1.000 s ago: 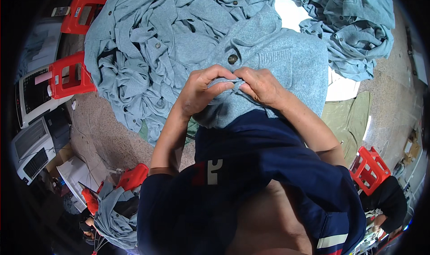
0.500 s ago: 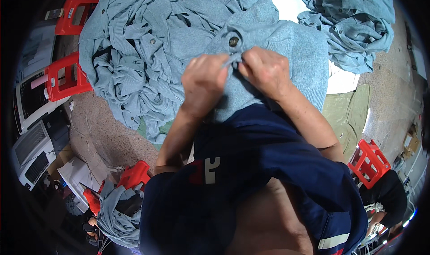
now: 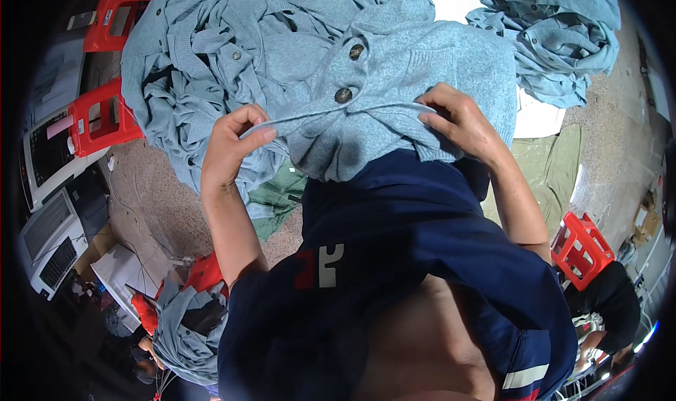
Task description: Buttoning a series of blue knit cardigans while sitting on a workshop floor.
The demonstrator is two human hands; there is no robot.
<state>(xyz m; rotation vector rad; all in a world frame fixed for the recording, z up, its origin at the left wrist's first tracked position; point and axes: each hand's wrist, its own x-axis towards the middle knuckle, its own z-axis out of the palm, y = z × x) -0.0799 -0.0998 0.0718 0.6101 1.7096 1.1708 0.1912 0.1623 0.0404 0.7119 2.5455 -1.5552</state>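
A blue-grey knit cardigan (image 3: 429,73) lies in front of me, close to my body. One of its edges is pulled into a nearly straight line between my two hands. At the left end, my left hand (image 3: 234,144) pinches that edge between thumb and fingers. My right hand (image 3: 461,123) grips the other end, thumb below and fingers curled above. Two dark round buttons, an upper button (image 3: 356,52) and a lower button (image 3: 343,95), show just beyond the stretched edge. Below it the knit hangs in bunched folds against my dark blue clothing.
A heap of similar cardigans (image 3: 232,56) spreads at left and back, with another pile (image 3: 563,35) at far right. Red stools (image 3: 105,116) stand on the left, and a red stool (image 3: 581,249) at lower right. A person (image 3: 609,309) sits near that stool.
My hands were close together at the buttons. They have moved apart to left and right, drawing the cardigan's edge out between them, and a second button now shows.
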